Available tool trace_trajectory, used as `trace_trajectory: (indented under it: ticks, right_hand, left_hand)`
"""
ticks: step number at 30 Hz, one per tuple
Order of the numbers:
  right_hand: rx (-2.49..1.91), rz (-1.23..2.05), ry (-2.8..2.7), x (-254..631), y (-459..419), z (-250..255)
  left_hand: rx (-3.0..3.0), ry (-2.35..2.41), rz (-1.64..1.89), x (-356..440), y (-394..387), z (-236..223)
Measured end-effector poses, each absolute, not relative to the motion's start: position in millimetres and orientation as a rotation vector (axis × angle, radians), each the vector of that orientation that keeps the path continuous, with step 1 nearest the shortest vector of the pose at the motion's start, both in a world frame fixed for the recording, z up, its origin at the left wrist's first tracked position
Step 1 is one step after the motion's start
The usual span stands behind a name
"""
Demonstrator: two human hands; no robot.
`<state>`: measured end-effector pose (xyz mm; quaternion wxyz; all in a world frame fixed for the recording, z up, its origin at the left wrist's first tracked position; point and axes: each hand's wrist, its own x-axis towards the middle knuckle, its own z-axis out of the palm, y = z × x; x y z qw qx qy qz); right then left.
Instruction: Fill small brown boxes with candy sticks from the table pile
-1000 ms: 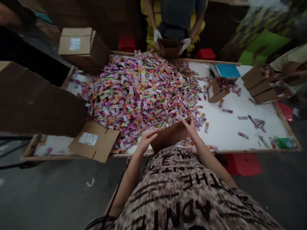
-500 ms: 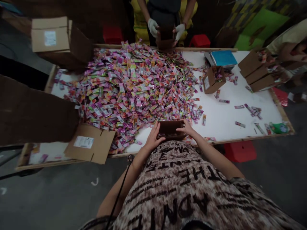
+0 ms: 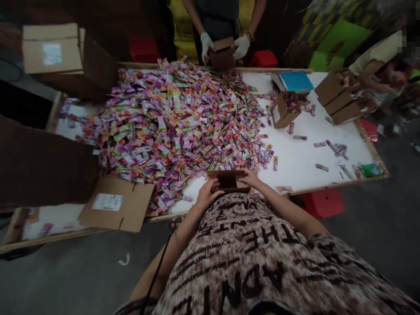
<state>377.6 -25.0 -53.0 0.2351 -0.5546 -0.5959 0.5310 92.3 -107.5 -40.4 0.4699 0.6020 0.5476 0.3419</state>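
Close to my body, at the table's near edge, my hands have a small open cardboard box (image 3: 226, 178) between them. My left hand (image 3: 207, 194) grips its left end, thumb along the near side and fingers at the end wall. At the right end, my right hand (image 3: 251, 178) grips the box with its fingers bent over the wall. The inside looks dark, with a lighter flap or panel at the right. Just beyond the box spreads a large heap of small colourful sachets (image 3: 183, 127).
A flattened carton (image 3: 116, 203) with a label lies at left, near bigger cartons (image 3: 52, 48). At right are a filled box (image 3: 286, 109), blue folder (image 3: 297, 82), loose sachets and several filled boxes (image 3: 341, 98). Across the table a gloved co-worker handles a box (image 3: 223, 54). Red stools (image 3: 323, 202) stand around.
My box has tipped so its inside shows differently, and a lighter panel now appears at its right. The co-worker's box opposite has turned, showing a lighter top. The whole view has shifted slightly.
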Motion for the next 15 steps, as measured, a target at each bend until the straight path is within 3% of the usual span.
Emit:
trace_trajectory:
  ticks: [5,9,15]
  right_hand:
    - [-1.382,1.457,-1.922,372,-6,-23]
    - [-1.204,1.236,-2.385,361,-25,-11]
    - [-1.345,1.105,-2.409,340,-50,-30]
  left_hand:
    - [1.284,1.708,1.035,109,-105,-47]
    - [1.536,1.977,0.898,110,-110,-41]
    - [2.101,1.434,0.315,119,-82,-30]
